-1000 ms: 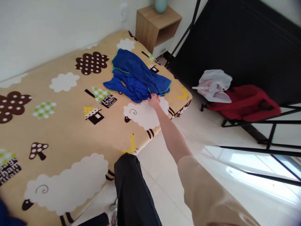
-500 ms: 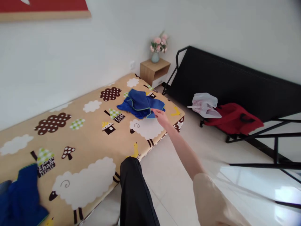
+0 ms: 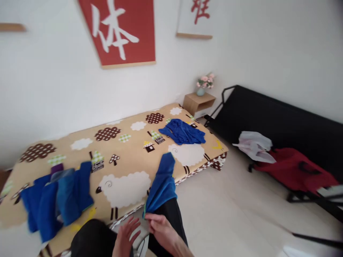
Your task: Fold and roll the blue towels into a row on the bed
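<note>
My right hand [image 3: 160,228] pinches a corner of a blue cloth [image 3: 163,184] with a thin green edge. The cloth stretches from my fingertips over my right thigh, and its far end rests on the bed's edge. Fingers spread, my left hand [image 3: 127,232] hovers just left of that corner with nothing in it. A crumpled blue cloth [image 3: 183,132] lies on the far right part of the bed. To the left is a group of blue cloths [image 3: 48,205], laid side by side and overlapping, with greyish and purple ones among them.
The bed [image 3: 128,157] has a beige sheet with sheep and clouds. Beyond it stands a small nightstand [image 3: 193,101] with a flower vase [image 3: 200,91]. At right, a black frame seat [image 3: 268,125] carries a white plastic bag [image 3: 254,144] and a red item [image 3: 297,167].
My right hand has drawn one blue cloth from the far pile back toward my lap. My left hand has come into view, and the view has shifted up and left.
</note>
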The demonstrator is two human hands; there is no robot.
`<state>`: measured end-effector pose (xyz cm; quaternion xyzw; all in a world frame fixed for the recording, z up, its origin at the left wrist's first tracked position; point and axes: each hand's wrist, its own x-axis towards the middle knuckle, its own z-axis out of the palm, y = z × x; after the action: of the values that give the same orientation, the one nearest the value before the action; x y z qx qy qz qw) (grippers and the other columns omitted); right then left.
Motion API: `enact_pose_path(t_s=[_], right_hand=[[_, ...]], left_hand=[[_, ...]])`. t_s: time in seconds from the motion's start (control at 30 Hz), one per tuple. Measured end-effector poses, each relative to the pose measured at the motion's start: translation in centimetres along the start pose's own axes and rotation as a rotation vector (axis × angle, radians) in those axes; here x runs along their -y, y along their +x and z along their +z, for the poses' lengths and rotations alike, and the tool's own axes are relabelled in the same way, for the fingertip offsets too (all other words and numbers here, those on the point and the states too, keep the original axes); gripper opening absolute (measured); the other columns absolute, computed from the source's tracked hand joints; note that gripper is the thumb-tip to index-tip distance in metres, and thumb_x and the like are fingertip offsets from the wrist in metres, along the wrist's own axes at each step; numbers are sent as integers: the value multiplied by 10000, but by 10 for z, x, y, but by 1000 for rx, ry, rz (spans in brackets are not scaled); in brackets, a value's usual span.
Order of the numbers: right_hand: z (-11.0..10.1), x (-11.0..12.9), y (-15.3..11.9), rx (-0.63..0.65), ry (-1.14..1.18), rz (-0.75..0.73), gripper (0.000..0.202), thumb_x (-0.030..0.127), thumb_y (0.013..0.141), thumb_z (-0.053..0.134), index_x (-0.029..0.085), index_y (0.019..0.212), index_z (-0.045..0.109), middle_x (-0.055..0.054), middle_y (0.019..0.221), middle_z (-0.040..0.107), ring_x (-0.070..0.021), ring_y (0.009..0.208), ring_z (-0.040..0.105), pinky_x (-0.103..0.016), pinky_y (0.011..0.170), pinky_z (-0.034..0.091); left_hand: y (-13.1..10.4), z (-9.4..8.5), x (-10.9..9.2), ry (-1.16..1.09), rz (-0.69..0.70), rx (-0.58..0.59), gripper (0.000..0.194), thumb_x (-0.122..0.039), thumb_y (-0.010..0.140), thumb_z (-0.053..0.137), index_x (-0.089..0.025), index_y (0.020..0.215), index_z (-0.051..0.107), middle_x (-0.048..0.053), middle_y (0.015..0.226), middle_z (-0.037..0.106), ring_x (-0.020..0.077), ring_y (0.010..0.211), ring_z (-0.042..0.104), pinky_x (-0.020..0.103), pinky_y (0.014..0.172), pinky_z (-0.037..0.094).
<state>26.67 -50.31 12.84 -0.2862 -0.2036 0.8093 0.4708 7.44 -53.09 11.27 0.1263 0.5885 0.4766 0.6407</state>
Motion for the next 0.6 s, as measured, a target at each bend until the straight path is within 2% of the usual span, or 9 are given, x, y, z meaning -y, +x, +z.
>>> enact_pose_path(t_s=[0.03,0.1,0.17,0.23,0.27,0.37,0.43,0.53,0.6], right_hand=[[1,-16,-11,-39,29,4,438,503,664,895,225,994,821,-49,807,681,-102,635,425,-264,634,327],[-1,-30,-27,-91,17,9,451,514,653,900,229,994,822,-37,762,661,-106,638,414,-268,643,332],[-4,-25,-34,-77,-79,24,449,496,674,894,224,1022,815,-47,856,686,-106,671,422,-271,670,342],[-6,-10,-34,-4,-203,58,432,458,715,877,207,1060,804,-52,918,693,-106,697,425,-271,689,343],[-6,-2,-33,31,-251,82,428,444,734,866,201,1080,797,-42,884,686,-104,692,417,-270,689,339],[-4,14,-30,94,-349,163,420,438,740,861,190,1072,791,-13,764,652,-107,666,419,-271,674,335],[1,14,-28,113,-417,212,419,445,741,855,189,1066,784,-35,822,684,-120,678,465,-277,670,349],[14,-6,-24,74,-508,243,405,494,751,823,183,1007,776,-81,934,723,-149,720,539,-279,655,377],[21,-28,-20,-54,-494,221,408,552,717,810,195,907,759,-82,927,727,-171,740,575,-281,643,405]], left_hand=[[-5,5,-1,-67,0,50,726,-804,616,683,-254,1089,711,149,1242,708,379,1219,624,532,1009,518],[-17,20,-2,-93,25,148,683,-683,651,749,-246,1172,683,154,1330,659,356,1252,601,520,1047,490],[-27,38,-4,3,55,208,678,-663,711,725,-201,1203,660,178,1341,642,342,1213,618,508,1024,502],[-32,54,-7,144,172,277,637,-573,754,744,-175,1239,637,169,1309,657,295,1196,623,444,1069,470],[-34,60,-8,188,237,284,617,-535,749,764,-166,1228,636,160,1270,676,279,1173,631,419,1076,461],[-38,69,-8,244,335,184,533,-528,758,753,-163,1135,664,125,1107,721,245,1043,660,365,988,497],[-41,67,-9,232,345,62,506,-585,774,711,-153,1036,679,100,955,720,219,904,656,336,862,522],[-52,57,-20,153,383,-99,528,-661,787,662,-145,897,663,52,776,663,177,745,597,304,733,505],[-67,43,-35,65,435,-137,525,-655,799,663,-145,923,676,59,825,678,185,802,614,305,777,512]])
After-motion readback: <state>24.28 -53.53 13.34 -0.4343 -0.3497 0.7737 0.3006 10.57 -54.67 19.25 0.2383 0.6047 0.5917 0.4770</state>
